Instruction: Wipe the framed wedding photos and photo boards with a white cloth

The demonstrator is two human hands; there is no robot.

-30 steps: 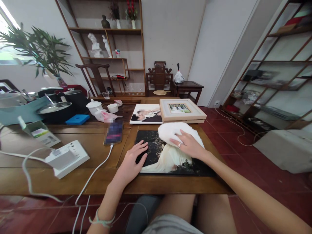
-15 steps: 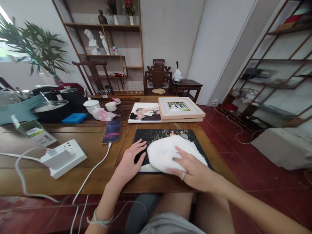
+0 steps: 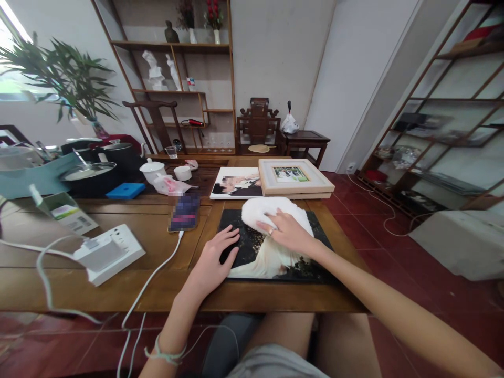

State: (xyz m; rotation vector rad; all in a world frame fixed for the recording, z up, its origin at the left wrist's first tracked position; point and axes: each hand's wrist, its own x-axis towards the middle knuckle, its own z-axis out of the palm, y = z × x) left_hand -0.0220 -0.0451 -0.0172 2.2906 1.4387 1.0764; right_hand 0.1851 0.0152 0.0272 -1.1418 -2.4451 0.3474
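Observation:
A dark photo panel (image 3: 242, 247) with a pale dress printed on it lies flat on the wooden table (image 3: 275, 296) in front of me. My left hand (image 3: 216, 257) rests on its left edge, fingers spread and thumb apart, holding nothing. On the panel's far part is a white fluffy cloth (image 3: 293, 207). My right hand (image 3: 285, 231) grips it from above, fingers bent into the pile and pressing it against the picture. The cloth covers the upper part of the print.
Beyond the panel lie a white-edged photo print (image 3: 232, 184) and light wooden picture frames (image 3: 275, 186). To the left are a phone (image 3: 185, 210) on a white cable, a power strip (image 3: 118, 252), an opened box (image 3: 73, 215), a blue box (image 3: 126, 190) and a teapot (image 3: 153, 169).
My right hand has slid the cloth away from me and slightly left, uncovering the printed dress on the panel's near part. My left hand stays at the left edge.

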